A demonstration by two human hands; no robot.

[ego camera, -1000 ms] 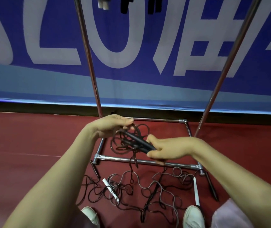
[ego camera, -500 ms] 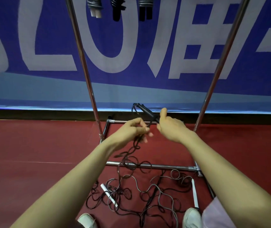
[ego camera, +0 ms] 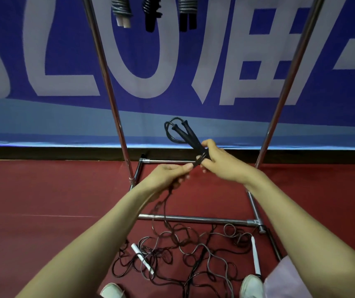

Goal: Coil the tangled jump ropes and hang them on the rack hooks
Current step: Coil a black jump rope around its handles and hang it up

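My right hand (ego camera: 221,162) grips the two black handles (ego camera: 188,134) of a black jump rope, which point up and to the left. My left hand (ego camera: 170,175) pinches that rope's cord (ego camera: 161,203) just left of the right hand; the cord hangs down to the floor. More tangled ropes (ego camera: 183,254) lie on the red floor by my feet, among them white handles (ego camera: 142,258) (ego camera: 255,257). Three coiled ropes (ego camera: 150,11) hang at the top of the metal rack (ego camera: 107,82).
The rack's two slanted poles (ego camera: 288,82) and its floor frame (ego camera: 193,219) stand right in front of me. A blue banner with large pale letters (ego camera: 43,61) covers the wall behind. My white shoes (ego camera: 250,284) are at the bottom edge.
Both hands have risen from near the floor frame. The black handles now point upward in my right hand, and the cord has been pulled up out of the pile.
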